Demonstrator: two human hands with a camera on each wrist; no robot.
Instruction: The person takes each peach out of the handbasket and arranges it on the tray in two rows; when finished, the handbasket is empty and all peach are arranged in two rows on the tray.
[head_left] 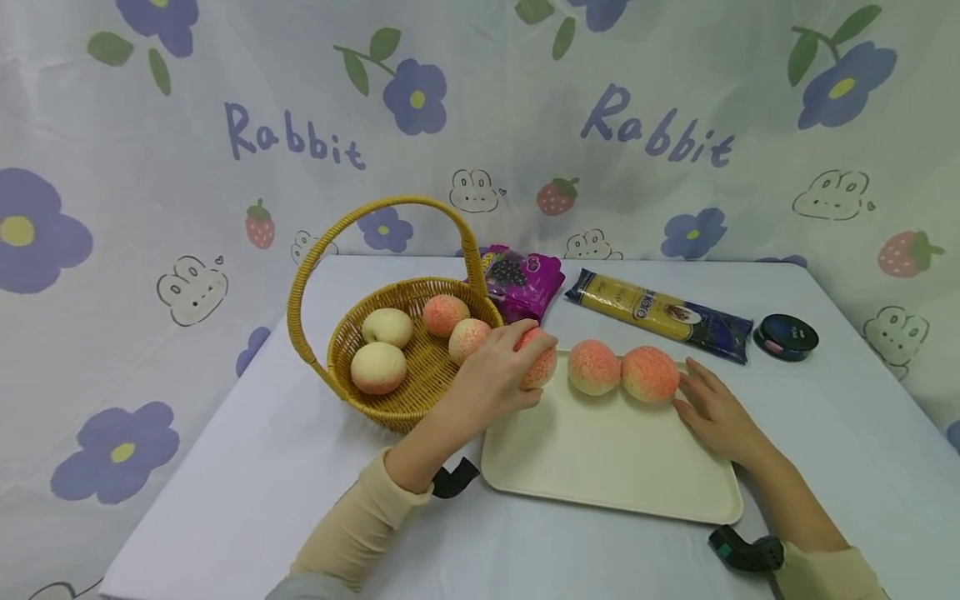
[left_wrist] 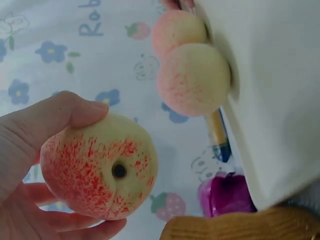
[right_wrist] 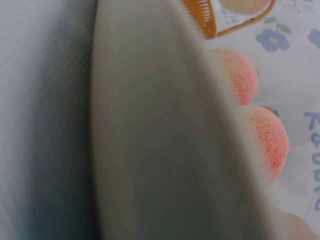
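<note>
My left hand (head_left: 487, 375) grips a red-speckled peach (left_wrist: 100, 167) above the tray's left back corner, beside the basket. In the left wrist view the thumb lies on top of this peach, fingers beneath, and its dark stem hole shows. On the cream tray (head_left: 600, 458), along the back edge, sit two pink peaches (head_left: 594, 367) side by side. My right hand (head_left: 716, 417) rests at the tray's right edge, fingers loosely extended, fingertips right at the rightmost peach (head_left: 651, 374). Left of the tray stands a wicker basket (head_left: 427, 379) with several peaches in it, including pale ones (head_left: 378, 368).
Behind the basket lies a purple packet (head_left: 521, 283) with a grape picture. A long yellow and blue packet (head_left: 656, 310) lies behind the tray, with a round black tin (head_left: 785, 337) to its right. The basket's tall handle (head_left: 390, 202) arches upward.
</note>
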